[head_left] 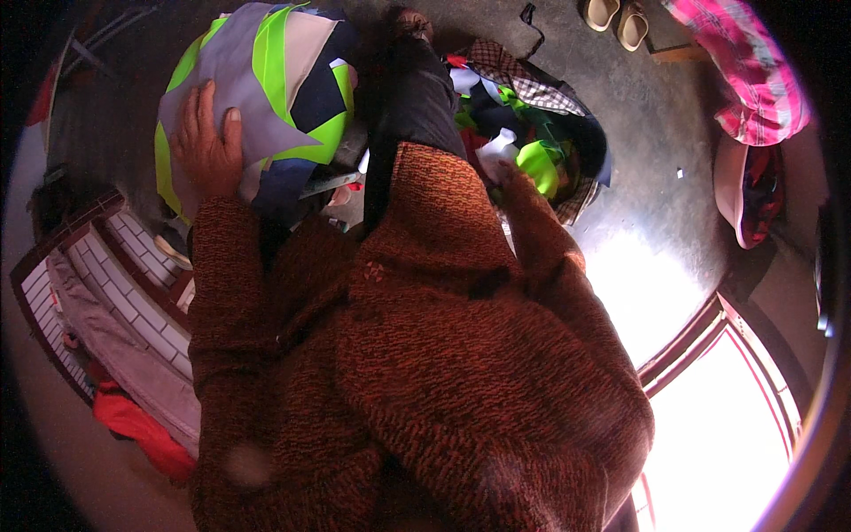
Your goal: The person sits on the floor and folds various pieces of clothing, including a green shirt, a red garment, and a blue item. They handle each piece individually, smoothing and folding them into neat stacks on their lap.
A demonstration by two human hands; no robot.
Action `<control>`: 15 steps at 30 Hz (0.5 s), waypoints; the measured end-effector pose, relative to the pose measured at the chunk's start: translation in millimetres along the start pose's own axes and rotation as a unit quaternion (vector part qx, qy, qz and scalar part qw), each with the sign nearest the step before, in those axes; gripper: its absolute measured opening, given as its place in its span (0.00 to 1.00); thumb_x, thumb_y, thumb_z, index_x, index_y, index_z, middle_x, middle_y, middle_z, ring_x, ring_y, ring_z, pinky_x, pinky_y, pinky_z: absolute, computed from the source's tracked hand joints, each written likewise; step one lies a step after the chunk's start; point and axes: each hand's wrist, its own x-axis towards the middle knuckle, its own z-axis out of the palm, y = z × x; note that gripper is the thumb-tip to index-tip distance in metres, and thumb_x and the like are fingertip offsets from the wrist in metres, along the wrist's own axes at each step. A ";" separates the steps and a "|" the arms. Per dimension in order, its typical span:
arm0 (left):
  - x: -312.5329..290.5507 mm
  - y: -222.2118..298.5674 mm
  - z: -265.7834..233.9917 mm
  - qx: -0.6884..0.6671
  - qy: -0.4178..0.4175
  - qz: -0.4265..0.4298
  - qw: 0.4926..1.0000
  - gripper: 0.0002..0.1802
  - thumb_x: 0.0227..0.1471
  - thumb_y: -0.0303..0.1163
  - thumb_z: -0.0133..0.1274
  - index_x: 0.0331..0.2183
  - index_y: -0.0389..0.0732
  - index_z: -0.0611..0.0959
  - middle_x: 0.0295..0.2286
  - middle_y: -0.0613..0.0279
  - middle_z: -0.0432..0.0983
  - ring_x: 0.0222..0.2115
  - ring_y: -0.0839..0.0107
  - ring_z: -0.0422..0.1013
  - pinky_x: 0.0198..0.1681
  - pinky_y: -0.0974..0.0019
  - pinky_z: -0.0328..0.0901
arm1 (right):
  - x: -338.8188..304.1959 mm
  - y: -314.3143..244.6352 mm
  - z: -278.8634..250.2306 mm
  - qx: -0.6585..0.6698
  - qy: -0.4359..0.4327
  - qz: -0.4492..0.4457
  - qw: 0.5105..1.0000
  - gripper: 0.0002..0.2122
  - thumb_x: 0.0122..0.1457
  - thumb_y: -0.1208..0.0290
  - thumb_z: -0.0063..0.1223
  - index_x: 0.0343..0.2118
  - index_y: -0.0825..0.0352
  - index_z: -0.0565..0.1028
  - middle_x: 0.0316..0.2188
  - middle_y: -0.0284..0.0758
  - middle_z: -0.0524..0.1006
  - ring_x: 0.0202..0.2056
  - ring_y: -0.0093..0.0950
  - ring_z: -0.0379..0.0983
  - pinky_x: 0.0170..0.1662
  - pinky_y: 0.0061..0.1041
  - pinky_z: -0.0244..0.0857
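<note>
My left hand point(211, 142) lies with fingers spread on a grey fabric piece point(222, 66), the top of a rounded pile. Lime-green strips point(270, 62), a beige piece point(306, 35) and dark navy cloth point(321, 96) show in the same pile. To the right, my right hand point(514, 176) is down at a checked cloth bag point(545, 95) full of scraps. Its fingers, partly hidden, close at a white fabric scrap point(498, 151). A crumpled lime-green scrap point(538, 167) is just beside that hand.
My dark-trousered leg point(412, 106) lies between pile and bag. Beige shoes point(616, 19) stand on the grey floor point(651, 142) at the far right. Pink plaid cloth point(753, 71) hangs at the right, above a light container point(731, 191). A bright doorway point(718, 434) is at the lower right.
</note>
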 end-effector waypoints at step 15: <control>0.3 2.0 -11.8 0.035 -0.007 0.019 0.999 0.26 0.53 0.45 0.40 0.51 0.44 0.66 0.50 0.51 0.62 0.51 0.53 0.60 0.51 0.50 0.55 | -11.1 18.2 -101.8 0.047 0.327 0.132 0.935 0.33 0.41 0.67 0.58 0.54 0.52 0.58 0.54 0.38 0.58 0.52 0.43 0.59 0.52 0.37 0.60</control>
